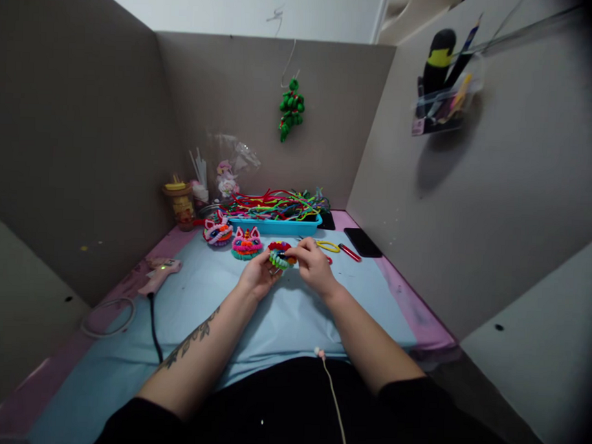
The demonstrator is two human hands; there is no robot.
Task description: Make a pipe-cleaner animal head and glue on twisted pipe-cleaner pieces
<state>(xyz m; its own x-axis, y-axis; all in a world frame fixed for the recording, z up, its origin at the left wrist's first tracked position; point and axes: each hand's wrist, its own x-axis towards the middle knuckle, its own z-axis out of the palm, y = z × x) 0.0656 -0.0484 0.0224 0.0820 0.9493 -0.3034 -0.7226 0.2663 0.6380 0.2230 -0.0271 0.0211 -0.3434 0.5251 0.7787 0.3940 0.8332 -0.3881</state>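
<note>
1. Currently, a rounded piece (278, 256) of fuzzy, many-coloured stems is held above the middle of the bench (278, 318), between the near edge and the tray.

2. By the left hand (259, 276) the piece is gripped from the left and below, the fingers being curled about it.

3. By the right hand (312, 266) a pinch of thumb and forefinger is closed on the piece's right side; whether a small loose part is held there too cannot be told.

4. Near the bench's far left corner, a pink eared figure (246, 245) and a second eared figure (216, 233) are set down, both apparently finished.

5. On the held piece, a red upper band and a pale green lower one are already formed, with dark and orange parts between them; well over half the shaping is judged done.

6. No upright ears can be made out on it, so ears and perhaps other trim may be left, if the two figures are being matched.

7. Along the far edge, plenty of loose stems (277, 203) are kept in the blue tray (271, 227); by the left edge, a pink glue gun (159, 277) is laid untouched, its green light lit.
</note>
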